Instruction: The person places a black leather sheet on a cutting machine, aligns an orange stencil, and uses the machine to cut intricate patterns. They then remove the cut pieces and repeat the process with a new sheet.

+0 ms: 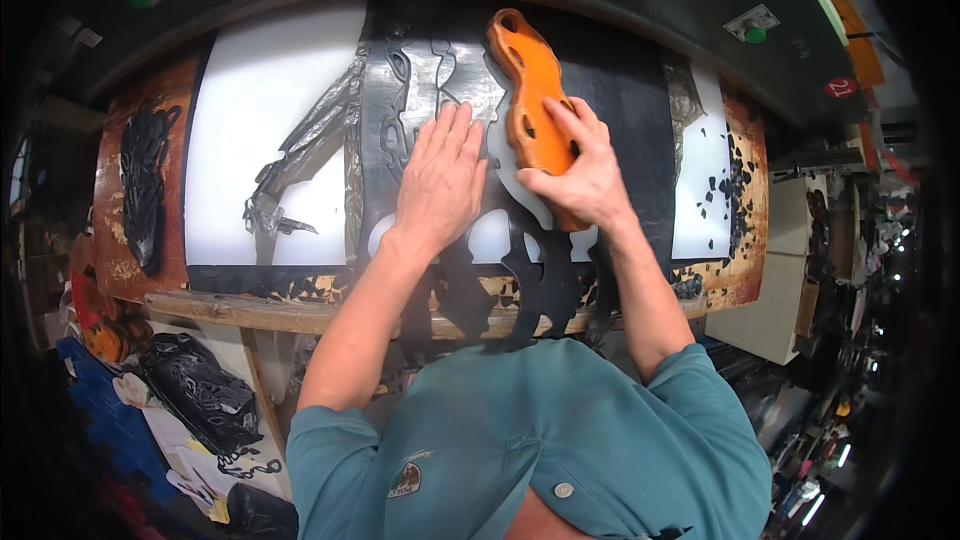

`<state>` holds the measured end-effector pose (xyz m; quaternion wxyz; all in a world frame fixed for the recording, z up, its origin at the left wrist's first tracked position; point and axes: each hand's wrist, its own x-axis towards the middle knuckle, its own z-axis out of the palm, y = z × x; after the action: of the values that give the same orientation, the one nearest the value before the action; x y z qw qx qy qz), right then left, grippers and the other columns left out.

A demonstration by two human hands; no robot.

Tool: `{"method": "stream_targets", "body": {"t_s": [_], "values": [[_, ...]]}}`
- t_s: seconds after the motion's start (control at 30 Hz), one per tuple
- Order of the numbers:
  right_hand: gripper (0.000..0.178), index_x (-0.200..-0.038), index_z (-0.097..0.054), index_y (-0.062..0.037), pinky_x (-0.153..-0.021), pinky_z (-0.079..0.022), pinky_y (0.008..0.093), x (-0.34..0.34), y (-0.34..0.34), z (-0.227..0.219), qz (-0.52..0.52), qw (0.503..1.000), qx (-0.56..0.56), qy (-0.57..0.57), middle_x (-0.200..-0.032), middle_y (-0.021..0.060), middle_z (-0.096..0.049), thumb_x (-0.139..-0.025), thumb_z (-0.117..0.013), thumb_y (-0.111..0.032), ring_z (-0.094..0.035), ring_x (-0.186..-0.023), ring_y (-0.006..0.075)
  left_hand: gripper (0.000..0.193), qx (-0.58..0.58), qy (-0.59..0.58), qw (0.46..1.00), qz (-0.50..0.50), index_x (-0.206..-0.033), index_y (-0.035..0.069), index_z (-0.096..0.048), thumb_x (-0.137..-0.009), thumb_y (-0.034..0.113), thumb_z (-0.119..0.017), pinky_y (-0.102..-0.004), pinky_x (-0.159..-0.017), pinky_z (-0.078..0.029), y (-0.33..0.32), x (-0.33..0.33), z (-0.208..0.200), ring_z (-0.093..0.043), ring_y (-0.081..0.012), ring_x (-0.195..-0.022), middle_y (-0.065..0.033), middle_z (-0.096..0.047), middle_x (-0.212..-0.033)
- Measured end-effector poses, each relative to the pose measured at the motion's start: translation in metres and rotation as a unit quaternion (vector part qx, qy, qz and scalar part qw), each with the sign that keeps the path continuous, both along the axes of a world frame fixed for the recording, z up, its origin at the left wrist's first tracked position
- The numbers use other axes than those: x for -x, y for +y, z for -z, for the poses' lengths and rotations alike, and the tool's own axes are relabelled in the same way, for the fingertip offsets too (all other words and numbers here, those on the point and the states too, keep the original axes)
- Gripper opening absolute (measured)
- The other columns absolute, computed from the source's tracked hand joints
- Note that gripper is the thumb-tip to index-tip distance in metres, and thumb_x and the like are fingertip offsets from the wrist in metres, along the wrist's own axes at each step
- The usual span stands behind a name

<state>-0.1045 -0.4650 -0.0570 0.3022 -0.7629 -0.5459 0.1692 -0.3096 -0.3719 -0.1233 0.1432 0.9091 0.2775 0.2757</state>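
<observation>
My left hand [441,180] lies flat, fingers stretched, on a black sheet [620,130] that looks like rubber. Around its fingertips the sheet carries wavy cut outlines and shiny grey areas [420,70]. Just to the right, my right hand [585,168] grips the lower part of a long orange cutting die [530,65] with wavy sides and several holes. The die slants across the sheet, its far end pointing away from me; whether it touches the sheet I cannot tell. Dark wavy strips [465,290] of the sheet hang over the near edge below my hands.
A white board [240,140] lies under the sheet, with crumpled dark film [310,140] on it. Black scraps [735,185] lie at the right. A dark machine beam with green buttons [754,35] spans the far side. A wooden rail [240,310] edges the near side.
</observation>
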Motion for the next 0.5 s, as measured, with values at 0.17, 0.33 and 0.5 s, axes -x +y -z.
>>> {"method": "stream_targets", "body": {"t_s": [0.17, 0.33, 0.5], "values": [[0.101, -0.156, -0.050, 0.0058, -0.114, -0.047, 0.0372, -0.035, -0.008, -0.022, 0.000, 0.926, -0.038, 0.375, -0.143, 0.0193, -0.062, -0.068, -0.090, -0.024, -0.062, -0.130, 0.0273, 0.054, 0.060, 0.012, 0.998, -0.019, -0.146, -0.005, -0.057, -0.101, 0.020, -0.071, -0.0542, -0.127, -0.032, -0.005, -0.003, -0.025, -0.042, -0.0465, -0.152, -0.0266, -0.051, -0.158], [0.101, -0.156, -0.051, 0.0045, -0.115, -0.046, 0.0389, -0.038, -0.009, -0.014, 0.005, 0.910, -0.046, 0.411, -0.144, 0.0213, -0.061, -0.069, -0.090, -0.030, -0.061, -0.131, 0.0294, 0.064, 0.202, -0.108, 0.970, 0.083, -0.149, -0.003, -0.057, -0.098, 0.031, -0.078, -0.0556, -0.127, -0.032, -0.039, -0.037, -0.049, -0.038, -0.0464, -0.155, -0.0291, -0.049, -0.160], [0.101, -0.155, -0.053, 0.0038, -0.114, -0.046, 0.0394, -0.044, -0.009, -0.011, -0.013, 0.910, -0.044, 0.412, -0.144, 0.0223, -0.061, -0.068, -0.090, -0.030, -0.061, -0.131, 0.0310, 0.040, 0.265, -0.074, 0.957, 0.094, -0.130, 0.011, -0.077, -0.096, 0.031, -0.080, -0.0608, -0.130, -0.022, -0.050, -0.056, -0.047, -0.023, -0.0490, -0.161, -0.0273, -0.042, -0.166]]}}
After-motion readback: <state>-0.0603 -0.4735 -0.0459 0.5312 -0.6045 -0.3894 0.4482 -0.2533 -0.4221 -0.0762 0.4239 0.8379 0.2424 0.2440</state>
